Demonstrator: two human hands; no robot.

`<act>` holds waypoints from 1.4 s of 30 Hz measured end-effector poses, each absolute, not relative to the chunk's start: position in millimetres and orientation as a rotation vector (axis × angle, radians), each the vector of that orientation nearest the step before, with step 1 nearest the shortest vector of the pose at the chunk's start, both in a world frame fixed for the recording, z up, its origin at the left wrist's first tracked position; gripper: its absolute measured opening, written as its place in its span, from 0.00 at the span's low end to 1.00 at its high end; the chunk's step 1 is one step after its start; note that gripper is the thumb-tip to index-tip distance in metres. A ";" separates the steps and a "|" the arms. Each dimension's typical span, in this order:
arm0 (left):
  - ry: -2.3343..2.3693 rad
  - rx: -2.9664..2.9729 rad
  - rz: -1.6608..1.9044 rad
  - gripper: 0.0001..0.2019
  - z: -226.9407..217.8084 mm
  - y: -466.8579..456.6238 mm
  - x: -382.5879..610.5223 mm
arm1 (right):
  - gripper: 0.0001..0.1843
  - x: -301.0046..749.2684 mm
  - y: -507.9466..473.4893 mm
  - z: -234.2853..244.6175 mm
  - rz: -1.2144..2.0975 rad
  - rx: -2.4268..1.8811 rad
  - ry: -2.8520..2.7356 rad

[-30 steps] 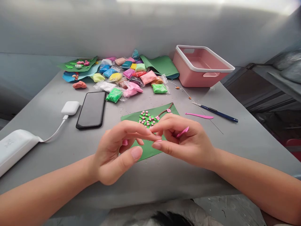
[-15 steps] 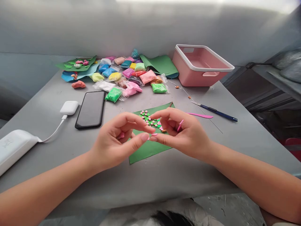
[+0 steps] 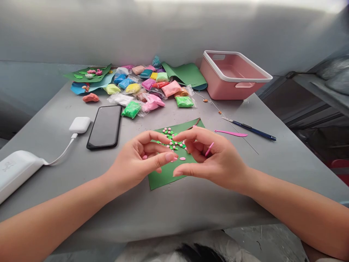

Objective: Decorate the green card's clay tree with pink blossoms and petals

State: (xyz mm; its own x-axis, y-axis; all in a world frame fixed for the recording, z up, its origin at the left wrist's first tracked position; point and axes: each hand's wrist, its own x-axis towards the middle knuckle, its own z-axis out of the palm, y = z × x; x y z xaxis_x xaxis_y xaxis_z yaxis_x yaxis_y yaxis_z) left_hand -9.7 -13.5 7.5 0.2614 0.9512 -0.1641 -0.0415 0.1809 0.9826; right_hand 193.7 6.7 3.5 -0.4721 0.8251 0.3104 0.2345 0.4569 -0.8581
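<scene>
My left hand (image 3: 143, 153) is half closed, with a lump of pink clay (image 3: 144, 157) tucked in the curled fingers. A small pink bit also shows by its thumb tip. My right hand (image 3: 211, 156) keeps a thin pink plastic tool (image 3: 209, 149) in its curled fingers, while its thumb and index finger stand apart. Below both hands lies a green sheet (image 3: 163, 178) bearing a clay design of green leaves and small pink balls (image 3: 171, 137), partly hidden by my fingers. A flat pink oval of clay (image 3: 182, 158) shows between my hands, seemingly on the sheet.
Several bags of coloured clay (image 3: 132, 109) lie at the back, beside a pink basket (image 3: 226, 89). A phone (image 3: 105, 127) and a white earbud case (image 3: 80, 125) are on the left. A pink knife (image 3: 231, 133) and a dark blue pen-like cutter (image 3: 251, 129) lie on the right.
My hands have come apart at the fingertips; the right thumb has dropped away from the left. The pink oval between the fingers now shows apart from them.
</scene>
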 end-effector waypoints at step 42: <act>1.178 0.915 0.939 0.16 8.4 -10.6 -7.6 | 0.06 195.7 8.2 -1.3 0.650 -0.550 -1.932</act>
